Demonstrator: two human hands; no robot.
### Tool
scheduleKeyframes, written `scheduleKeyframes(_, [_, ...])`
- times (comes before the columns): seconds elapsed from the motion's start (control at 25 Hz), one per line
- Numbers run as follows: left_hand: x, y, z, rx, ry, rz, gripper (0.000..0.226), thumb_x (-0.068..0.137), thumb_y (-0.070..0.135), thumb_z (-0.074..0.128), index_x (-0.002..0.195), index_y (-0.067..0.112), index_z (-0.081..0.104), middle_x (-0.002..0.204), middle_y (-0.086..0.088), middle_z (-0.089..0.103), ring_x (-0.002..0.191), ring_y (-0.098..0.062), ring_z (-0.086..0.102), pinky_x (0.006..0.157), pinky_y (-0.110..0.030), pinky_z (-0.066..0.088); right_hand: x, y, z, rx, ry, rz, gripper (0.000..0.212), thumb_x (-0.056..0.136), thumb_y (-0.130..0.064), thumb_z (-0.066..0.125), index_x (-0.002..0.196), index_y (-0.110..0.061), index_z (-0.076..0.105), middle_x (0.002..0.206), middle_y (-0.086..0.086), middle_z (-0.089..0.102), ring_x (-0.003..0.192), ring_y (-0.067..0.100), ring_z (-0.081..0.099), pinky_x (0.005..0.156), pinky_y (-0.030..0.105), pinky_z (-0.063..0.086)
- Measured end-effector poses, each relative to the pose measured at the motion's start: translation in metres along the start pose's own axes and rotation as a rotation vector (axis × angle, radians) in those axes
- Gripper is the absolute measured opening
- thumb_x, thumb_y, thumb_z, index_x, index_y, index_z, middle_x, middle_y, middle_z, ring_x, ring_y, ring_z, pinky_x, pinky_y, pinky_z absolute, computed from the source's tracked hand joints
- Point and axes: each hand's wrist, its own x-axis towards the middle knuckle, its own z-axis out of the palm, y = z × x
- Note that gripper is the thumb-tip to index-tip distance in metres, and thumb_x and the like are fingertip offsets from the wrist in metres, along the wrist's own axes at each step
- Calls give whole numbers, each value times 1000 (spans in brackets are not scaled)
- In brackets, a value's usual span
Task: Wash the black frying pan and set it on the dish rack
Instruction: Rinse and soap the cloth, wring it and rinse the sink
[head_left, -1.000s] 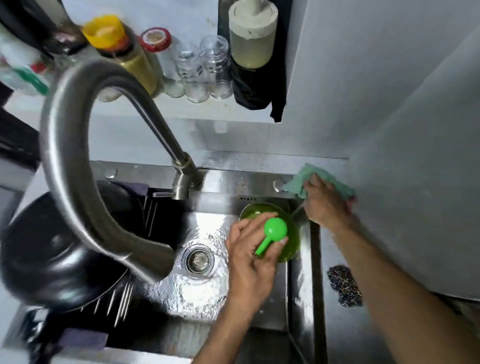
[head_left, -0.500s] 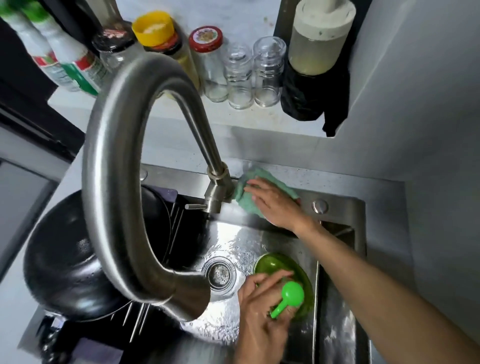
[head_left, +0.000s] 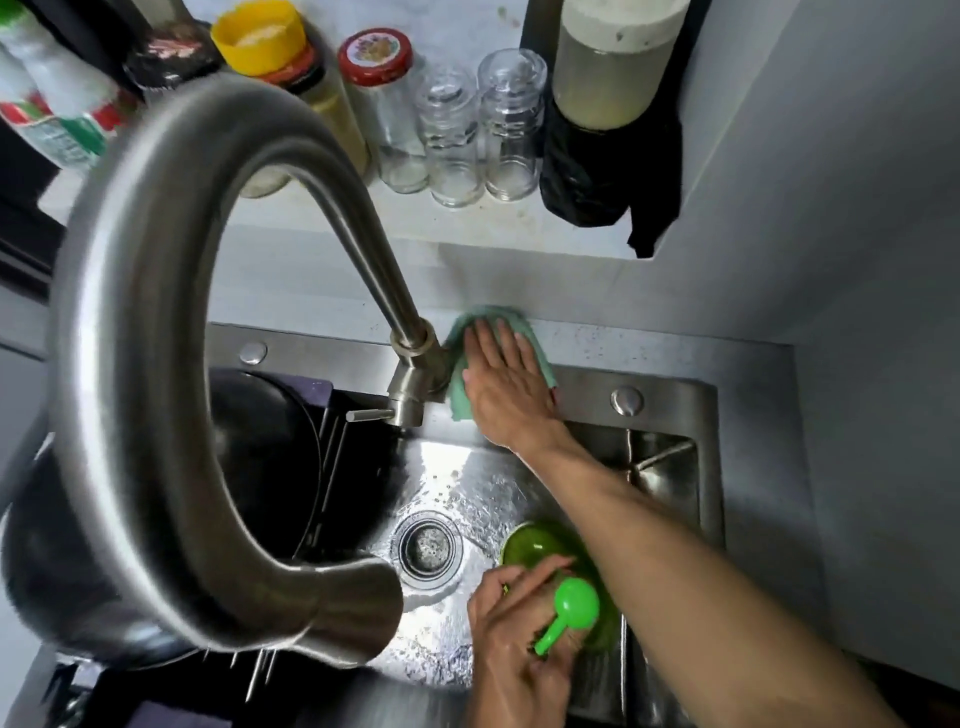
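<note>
Both arms are bare from wrist to as far up as shows, with no sleeve visible, and the left hand (head_left: 514, 649) and right hand (head_left: 506, 384) wear no gloves, rings, watch or bracelet; the left hand looks wet.

The drain (head_left: 430, 546) sits in the floor of the sink (head_left: 670, 467). Left of the drain, the frying pan (head_left: 249, 467) rests on the dish rack (head_left: 332, 467). Right of the drain lies a bowl (head_left: 530, 545). Behind the drain stands the faucet (head_left: 410, 384), a cloth (head_left: 457, 395) just right of its base. Jars (head_left: 452, 130) line the ledge farther behind.
</note>
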Motion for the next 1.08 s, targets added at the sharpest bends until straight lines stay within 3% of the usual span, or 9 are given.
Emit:
scheduleKeyframes(0.12, [-4,-2,4,17,-14,-25,48,74,30,75,116,50,61,122,23,61,106,-16,50,88,-43,44,-3,29,-2,-22,-19,-69,60,108,-39,20,161,-15,6,170,1,4,156,20,-2,121,36,-12])
scheduleKeyframes(0.28, [5,22,4,-66,6,-28,45,71,21,76,112,38,68,117,19,65,107,-21,50,90,-44,43,-47,111,-15,-10,-5,133,59,108,-40,17,162,-20,3,170,-4,2,156,18,-6,123,38,-11])
scheduleKeyframes(0.44, [17,56,3,-130,-10,-38,33,72,23,79,104,26,73,112,18,67,105,-23,51,91,-25,41,-77,159,-19,19,-32,347,61,107,-44,12,161,-21,-4,170,-2,-6,155,21,-11,124,41,-11])
scheduleKeyframes(0.56, [26,81,-8,-174,-6,73,31,73,27,78,104,29,72,113,16,67,105,-25,54,91,-17,38,-87,181,-18,38,11,539,64,106,-46,13,161,-17,-5,170,5,-8,155,26,-10,123,44,-11])
scheduleKeyframes(0.72, [55,119,-6,-244,-32,153,30,76,27,75,106,28,71,115,18,66,110,-22,54,93,-18,39,-124,195,-19,66,48,626,67,106,-44,24,161,-12,4,169,12,1,155,32,0,124,45,0])
scheduleKeyframes(0.8, [80,132,8,-267,-44,172,32,75,19,78,106,25,70,113,19,66,110,-14,55,94,-25,41,-146,189,-15,74,43,614,69,105,-43,29,161,-12,3,169,12,-1,155,32,-2,123,44,-2])
scheduleKeyframes(0.96, [137,154,47,-256,-85,130,33,74,11,79,107,14,72,110,-3,69,106,-20,56,96,-38,44,-186,168,-10,87,-60,594,68,105,-41,26,161,-16,-5,169,7,-10,155,29,-12,124,45,-5])
scheduleKeyframes(1.08, [174,173,80,-282,-139,152,31,75,11,78,105,8,72,106,-8,70,102,-26,60,92,-40,47,-214,157,-5,155,-114,601,70,105,-46,23,159,-19,-12,168,2,-18,154,24,-17,122,42,-13])
